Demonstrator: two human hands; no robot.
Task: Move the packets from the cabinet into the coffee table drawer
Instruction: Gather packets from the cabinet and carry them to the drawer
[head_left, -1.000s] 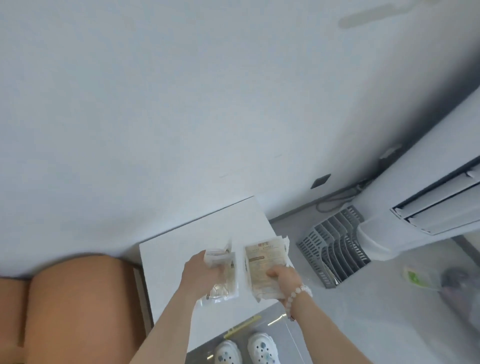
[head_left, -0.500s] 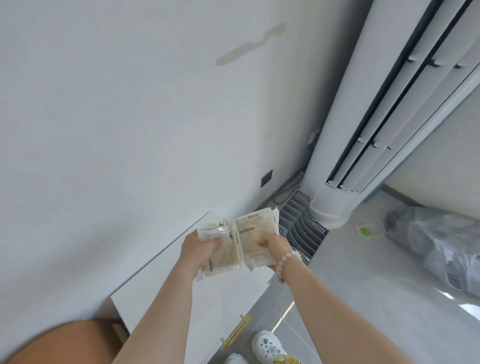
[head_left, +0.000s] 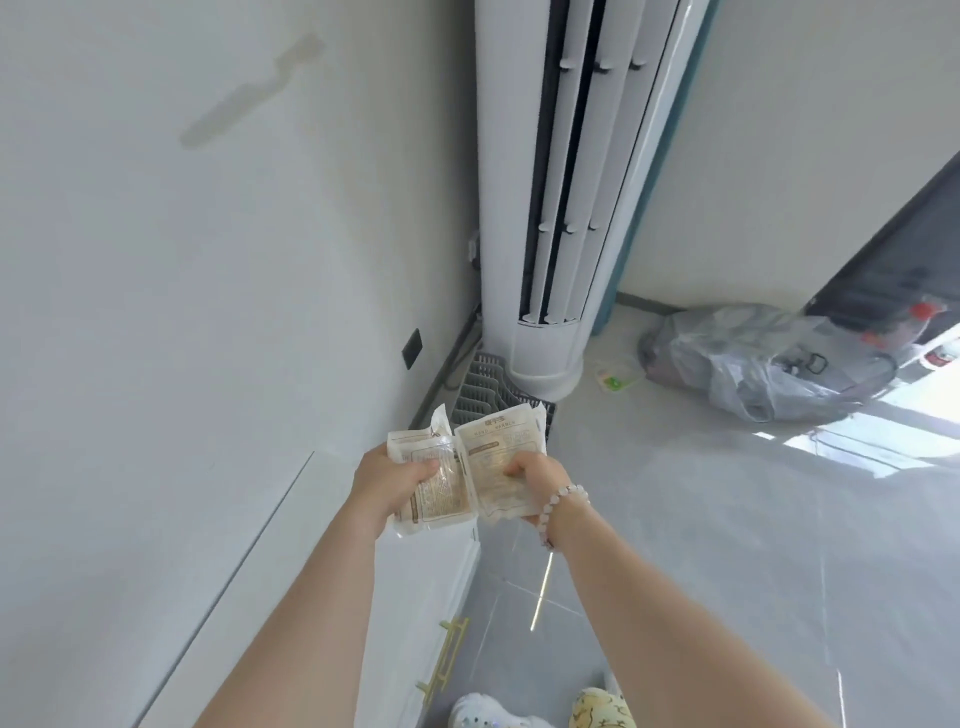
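Packet (head_left: 442, 492) pinched in left hand (head_left: 387, 480); second packet (head_left: 501, 446), printed "HAND WARMER", gripped in right hand (head_left: 537, 480).

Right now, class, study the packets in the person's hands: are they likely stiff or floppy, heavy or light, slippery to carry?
Probably floppy: the packets show crinkled, bent edges above the fingers. Likely light, since the left hand and right hand each hold some in a simple thumb pinch. Their glossy film may slide, so stacked ones could slip.
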